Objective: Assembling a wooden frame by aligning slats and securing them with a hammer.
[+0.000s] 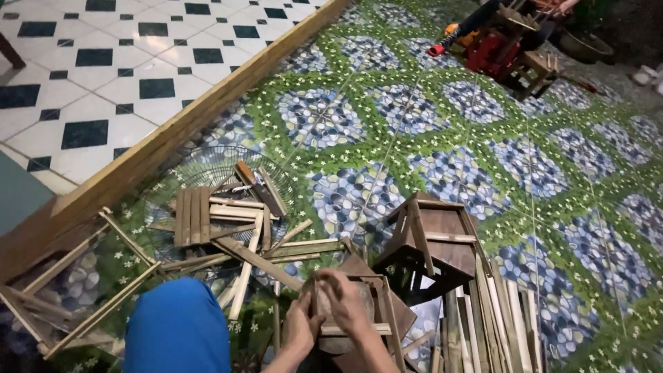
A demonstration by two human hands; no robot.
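My left hand [298, 323] and my right hand [345, 302] are close together at the bottom centre, both gripping a small bamboo frame piece [359, 330] made of thin slats. The fingers of both hands curl around its upper part. A small dark wooden stool-like stand [434, 238] sits just right of my hands. Loose bamboo sticks [262, 259] lie scattered on the floor to the left. My blue-clad knee [177, 328] is at the lower left.
A wire fan guard [214, 169] holding flat bamboo slats [192, 215] lies on the patterned floor mat [414, 124]. A long wooden plank [207, 103] edges the tiled floor. Bamboo frames [62, 290] are at far left, sticks [497, 311] at right, red tools [494, 48] far back.
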